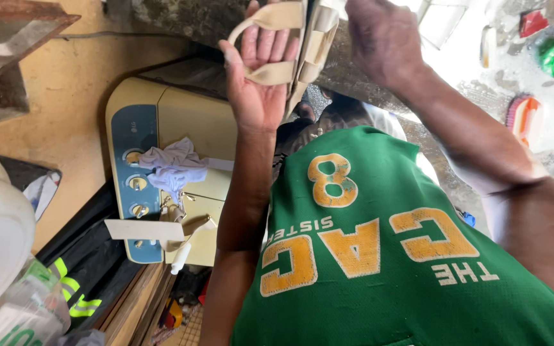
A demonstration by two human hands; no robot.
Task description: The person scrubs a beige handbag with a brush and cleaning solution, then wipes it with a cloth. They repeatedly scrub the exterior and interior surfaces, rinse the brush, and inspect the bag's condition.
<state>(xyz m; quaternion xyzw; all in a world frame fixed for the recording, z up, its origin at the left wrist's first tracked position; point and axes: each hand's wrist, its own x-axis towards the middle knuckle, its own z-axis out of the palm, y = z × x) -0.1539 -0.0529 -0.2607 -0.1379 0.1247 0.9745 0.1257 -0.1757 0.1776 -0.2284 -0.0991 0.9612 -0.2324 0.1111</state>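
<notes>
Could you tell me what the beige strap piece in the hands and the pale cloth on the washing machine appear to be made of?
The beige strap piece, looped over the left hand, looks like matte leather or faux leather: smooth, stiff, clean cut edges. The right hand steadies it. The pale cloth on the washing machine looks like soft thin fabric, crumpled in loose folds.

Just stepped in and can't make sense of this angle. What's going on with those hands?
A person in a green shirt is working a beige strap piece held up in front of them. The left hand has its fingers through a loop of the strap, palm facing the camera. The right hand grips the piece from the other side, near its top. Below to the left sits a cream and blue machine with a pale cloth lying on it.
</notes>
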